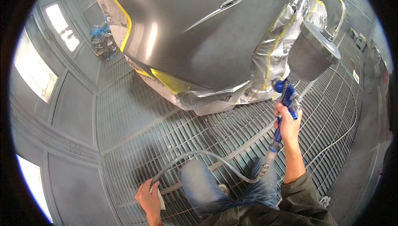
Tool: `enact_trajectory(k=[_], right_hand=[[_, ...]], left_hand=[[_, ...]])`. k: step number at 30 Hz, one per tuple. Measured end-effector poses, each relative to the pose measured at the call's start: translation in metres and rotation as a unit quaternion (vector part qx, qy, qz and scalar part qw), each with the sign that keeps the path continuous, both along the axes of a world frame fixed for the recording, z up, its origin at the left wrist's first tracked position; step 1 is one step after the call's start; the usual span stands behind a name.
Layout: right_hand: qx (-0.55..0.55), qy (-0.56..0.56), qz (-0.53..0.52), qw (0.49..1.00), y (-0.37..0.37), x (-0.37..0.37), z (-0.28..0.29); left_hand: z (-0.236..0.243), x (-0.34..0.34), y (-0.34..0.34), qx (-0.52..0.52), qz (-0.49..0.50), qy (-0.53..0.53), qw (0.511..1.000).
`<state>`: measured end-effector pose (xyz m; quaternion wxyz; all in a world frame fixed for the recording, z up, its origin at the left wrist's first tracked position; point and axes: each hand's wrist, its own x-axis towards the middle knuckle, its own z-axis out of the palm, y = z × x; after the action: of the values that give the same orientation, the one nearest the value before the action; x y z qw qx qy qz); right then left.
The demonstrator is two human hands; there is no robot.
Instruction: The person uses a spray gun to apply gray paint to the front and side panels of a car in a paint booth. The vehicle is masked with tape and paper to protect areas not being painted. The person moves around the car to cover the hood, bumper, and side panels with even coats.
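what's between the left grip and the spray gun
In the head view, a grey hose arches from the left grip to the spray gun, with jeans and floor grating below it.

Your right forearm (294, 159) extends forward; your right hand (291, 123) is closed in a grip. Your left hand (148, 199), curled, sits closer to your body.

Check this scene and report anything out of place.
A crumpled heap of blue and dark material lies by the left wall, far from the spray gun, possibly discarded wrapping. A small whitish scrap at the grated floor's lower right also looks stray.
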<state>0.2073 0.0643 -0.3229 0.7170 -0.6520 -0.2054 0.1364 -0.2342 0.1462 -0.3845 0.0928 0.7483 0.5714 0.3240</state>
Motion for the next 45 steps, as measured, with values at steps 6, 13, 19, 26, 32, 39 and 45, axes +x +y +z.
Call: enact_trajectory(k=[6,13,19,26,32,39,45], right_hand=[[0.022,0.076,0.246,0.966,0.021,-0.059,0.041],[0.058,0.091,0.340,0.934,0.032,-0.044,0.070],[0.033,0.018,0.107,0.994,-0.003,0.024,0.060],[0.026,-0.020,0.012,0.999,-0.020,0.047,0.065],[0.097,0.067,0.300,0.947,0.000,-0.004,0.104],[0.081,0.060,0.305,0.947,-0.003,0.029,0.117],[0.057,-0.032,0.077,0.995,-0.028,0.097,0.113]], left_hand=[[0.009,-0.030,0.001,0.018,0.055,0.005,0.998],[0.024,-0.036,-0.001,0.019,0.107,0.002,0.994],[0.027,0.005,0.003,0.010,0.012,-0.029,0.999],[0.029,0.032,0.008,0.008,-0.018,-0.025,0.999],[0.034,0.007,0.010,0.096,-0.002,-0.001,0.995],[0.040,0.003,0.002,0.087,-0.012,0.119,0.989],[0.041,0.048,0.005,0.086,-0.058,0.006,0.995]])
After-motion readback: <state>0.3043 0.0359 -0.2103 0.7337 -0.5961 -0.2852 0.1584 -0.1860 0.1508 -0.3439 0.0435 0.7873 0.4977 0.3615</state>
